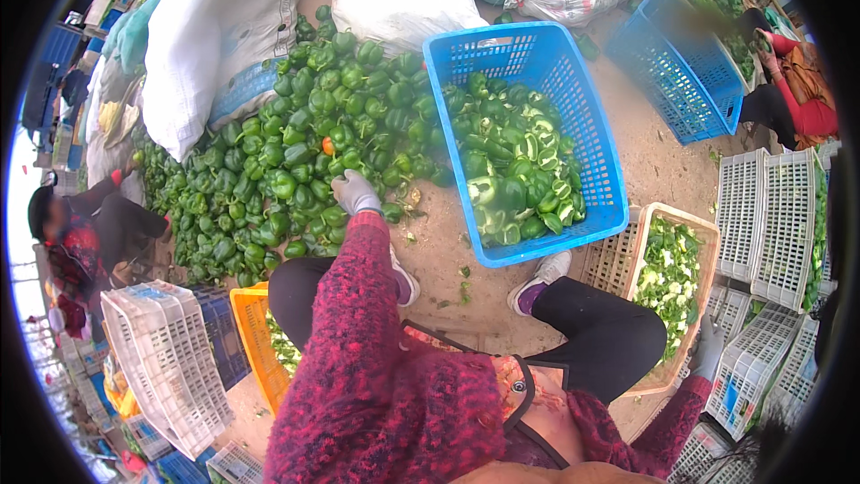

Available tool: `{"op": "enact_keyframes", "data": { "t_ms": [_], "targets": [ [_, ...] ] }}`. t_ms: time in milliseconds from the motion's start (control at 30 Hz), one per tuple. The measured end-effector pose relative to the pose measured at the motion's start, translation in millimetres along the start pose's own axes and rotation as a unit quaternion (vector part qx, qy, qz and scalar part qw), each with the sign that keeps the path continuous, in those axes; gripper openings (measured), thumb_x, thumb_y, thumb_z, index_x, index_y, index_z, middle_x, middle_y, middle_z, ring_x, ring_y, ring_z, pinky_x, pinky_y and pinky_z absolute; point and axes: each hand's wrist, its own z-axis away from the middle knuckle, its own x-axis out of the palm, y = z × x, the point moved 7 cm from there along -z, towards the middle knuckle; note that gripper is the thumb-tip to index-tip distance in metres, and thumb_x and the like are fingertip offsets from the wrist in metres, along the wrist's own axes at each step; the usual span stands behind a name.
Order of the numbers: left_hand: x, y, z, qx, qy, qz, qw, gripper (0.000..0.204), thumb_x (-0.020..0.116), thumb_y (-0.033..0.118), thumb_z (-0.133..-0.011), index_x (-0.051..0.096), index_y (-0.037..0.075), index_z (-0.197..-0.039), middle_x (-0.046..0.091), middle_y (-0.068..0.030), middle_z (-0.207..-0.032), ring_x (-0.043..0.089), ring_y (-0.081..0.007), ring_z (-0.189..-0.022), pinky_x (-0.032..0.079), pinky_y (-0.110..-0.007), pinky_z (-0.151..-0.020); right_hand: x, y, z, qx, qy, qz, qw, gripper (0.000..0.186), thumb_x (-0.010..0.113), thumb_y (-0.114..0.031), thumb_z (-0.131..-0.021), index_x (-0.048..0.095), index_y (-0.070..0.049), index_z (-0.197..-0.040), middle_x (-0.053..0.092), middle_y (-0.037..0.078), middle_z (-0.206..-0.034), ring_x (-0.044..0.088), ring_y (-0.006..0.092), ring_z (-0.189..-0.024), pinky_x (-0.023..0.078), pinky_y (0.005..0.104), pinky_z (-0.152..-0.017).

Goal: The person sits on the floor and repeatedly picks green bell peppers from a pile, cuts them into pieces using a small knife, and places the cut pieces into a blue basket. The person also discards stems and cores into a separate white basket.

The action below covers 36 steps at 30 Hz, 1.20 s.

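A large heap of whole green peppers (296, 148) covers the ground ahead and to the left. At its near edge is my left hand (356, 193), in a grey glove, its fingers apart and touching the peppers; I see none held in it. One pepper with an orange patch (328, 145) lies just beyond. To the right, a blue crate (598, 157) contains cut green peppers (528, 175). My gloved right hand (708, 348) is low beside the beige crate (708, 255) of pepper cores and scraps (667, 264). Its fingers look stretched out, and nothing shows in them.
White sacks (394, 0) stand behind the heap. Close to my left leg is an orange crate (253, 327) with scraps, beside a stacked white crate (170, 367). More white crates (743, 224) line the right. Other people sit at far left (98, 224) and far right (797, 90).
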Motion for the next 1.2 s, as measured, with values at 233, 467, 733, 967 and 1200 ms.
{"op": "enact_keyframes", "data": {
  "t_ms": [233,467,733,967,1200],
  "targets": [
    [43.8,-0.6,-61.1,0.114,-0.049,-0.237,0.964,0.068,0.078,0.047,-0.083,0.06,-0.003,-0.125,0.065,-0.0288,-0.126,0.066,-0.0447,-0.115,0.053,-0.052,-0.097,28.3,-29.2,38.7,-0.077,0.02,-0.103,0.991,0.025,0.068,-0.035,-0.101,0.066,-0.012,-0.093,0.04,-0.007,-0.063,0.036,0.0036,-0.046,0.026,0.0223,-0.042],
    [60.0,-4.6,-85.4,0.126,-0.077,-0.204,0.968,0.064,0.081,0.039,-0.086,0.06,-0.001,-0.132,0.068,-0.0247,-0.122,0.07,-0.0362,-0.105,0.057,-0.046,-0.089,141.7,-195.4,108.3,-0.225,-0.091,-0.112,0.964,0.042,0.058,-0.034,-0.106,0.062,0.0,-0.13,0.043,-0.006,-0.07,0.038,0.0018,-0.048,0.031,0.0196,-0.045],
    [25.5,89.9,105.3,0.12,-0.427,0.305,0.842,0.073,0.076,0.025,-0.097,0.041,0.003,-0.156,0.063,-0.0063,-0.122,0.06,-0.0115,-0.095,0.052,-0.027,-0.085,368.6,-225.4,244.6,-0.203,-0.511,0.058,0.834,0.044,0.074,-0.033,-0.094,0.066,-0.005,-0.127,0.067,-0.001,-0.086,0.057,0.0063,-0.063,0.043,0.0225,-0.055],
    [-53.0,154.9,277.1,0.299,-0.589,0.221,0.718,0.065,0.078,0.017,-0.093,0.048,-0.001,-0.148,0.06,-0.0091,-0.133,0.062,-0.0155,-0.116,0.052,-0.03,-0.099,353.4,-205.2,264.8,-0.181,-0.461,-0.141,0.857,0.055,0.078,-0.029,-0.092,0.06,-0.002,-0.137,0.069,0.003,-0.095,0.057,0.0058,-0.066,0.045,0.0223,-0.056],
    [-69.1,116.8,342.3,0.123,-0.714,0.258,0.639,0.064,0.075,0.029,-0.097,0.047,0.001,-0.148,0.061,-0.0082,-0.133,0.06,-0.0159,-0.12,0.049,-0.031,-0.102,305.8,-150.7,246.9,-0.069,-0.515,-0.134,0.844,0.035,0.073,-0.032,-0.094,0.063,-0.003,-0.111,0.06,0.0,-0.082,0.057,0.0086,-0.059,0.047,0.0244,-0.054]
  ]
}}
